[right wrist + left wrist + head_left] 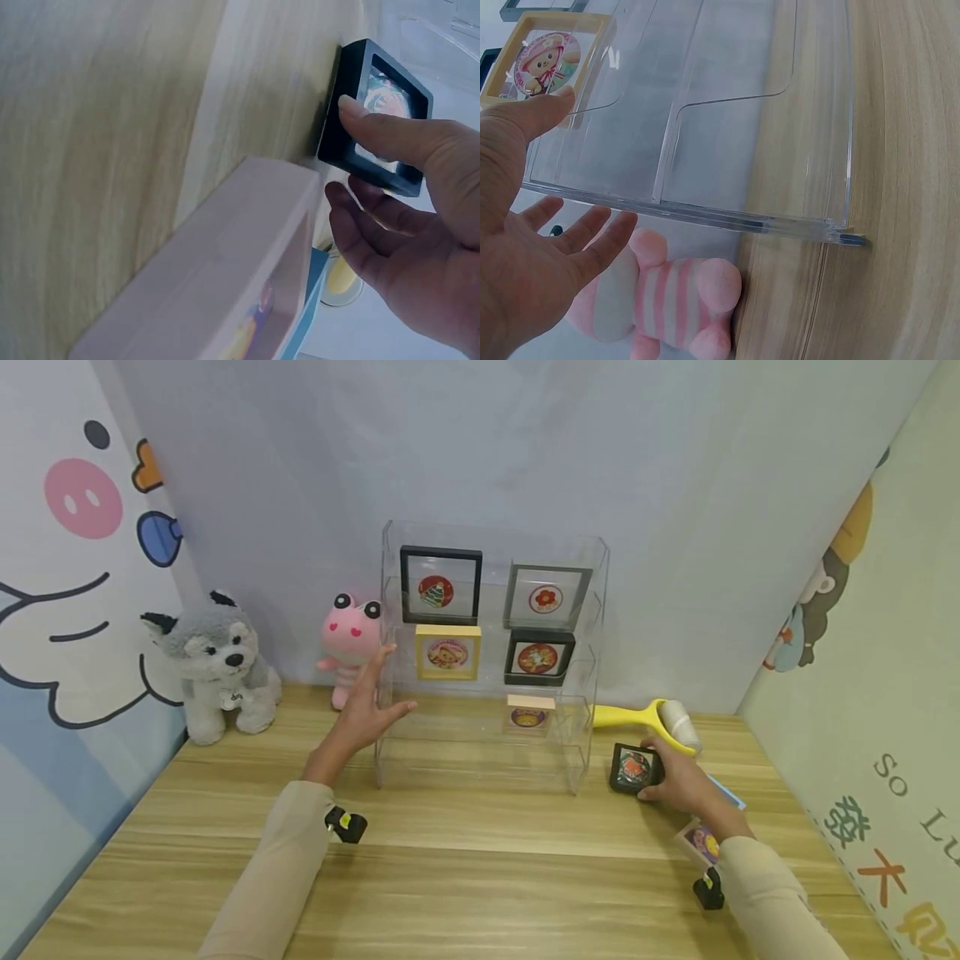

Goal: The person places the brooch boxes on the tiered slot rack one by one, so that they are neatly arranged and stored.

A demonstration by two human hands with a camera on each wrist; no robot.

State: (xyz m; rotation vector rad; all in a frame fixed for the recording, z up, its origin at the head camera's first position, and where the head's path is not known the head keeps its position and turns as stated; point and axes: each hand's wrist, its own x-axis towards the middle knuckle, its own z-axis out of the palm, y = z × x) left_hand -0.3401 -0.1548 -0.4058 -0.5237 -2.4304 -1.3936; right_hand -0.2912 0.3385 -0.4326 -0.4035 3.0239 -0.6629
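Note:
A clear acrylic tiered rack [480, 768] stands mid-table, bearing several small picture frames. At its left side is my left hand [363, 714], thumb and fingers spread; in the left wrist view the thumb lies before the rack and the fingers by its side edge [705, 215]. Whether they touch it I cannot tell. My right hand [678, 783] grips a small black picture frame [622, 768] on the table right of the rack. In the right wrist view the thumb presses that black frame's side [346, 79], with the other fingers partly hidden behind it.
A yellow-handled lint roller [626, 717] lies behind my right hand. A light wooden frame [692, 845] and a blue-edged item [726, 793] lie under my right forearm. A husky plush [213, 664] and pink plush [348, 639] sit left of the rack.

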